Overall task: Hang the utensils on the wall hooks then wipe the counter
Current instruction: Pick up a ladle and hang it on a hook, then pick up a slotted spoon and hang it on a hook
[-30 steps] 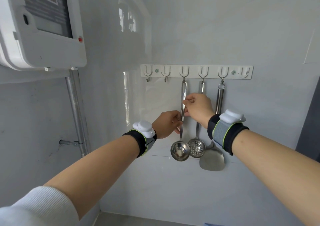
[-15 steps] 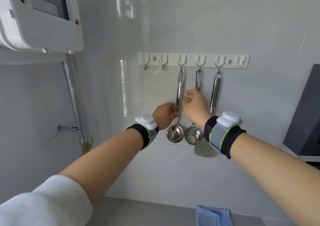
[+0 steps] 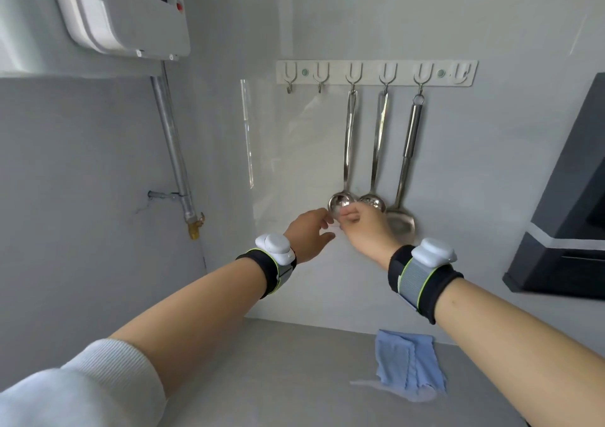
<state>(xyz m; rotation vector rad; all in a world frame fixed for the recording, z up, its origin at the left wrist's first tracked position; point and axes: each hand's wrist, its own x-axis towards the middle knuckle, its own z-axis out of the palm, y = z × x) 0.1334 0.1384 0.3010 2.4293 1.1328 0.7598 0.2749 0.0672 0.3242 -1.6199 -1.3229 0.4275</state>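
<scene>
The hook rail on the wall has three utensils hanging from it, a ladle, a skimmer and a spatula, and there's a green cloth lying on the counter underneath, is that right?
Not quite. The cloth is blue, not green, as the head view shows. The rest stands: the ladle, skimmer and spatula hang from the hook rail, and the cloth lies on the counter underneath.

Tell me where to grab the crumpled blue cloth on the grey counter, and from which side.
Probably pinch the crumpled blue cloth at its raised, folded middle, coming straight down from above. It lies flat on the grey counter with thin ragged edges, so a side approach would likely just push it. The right hand is on its side.
</scene>
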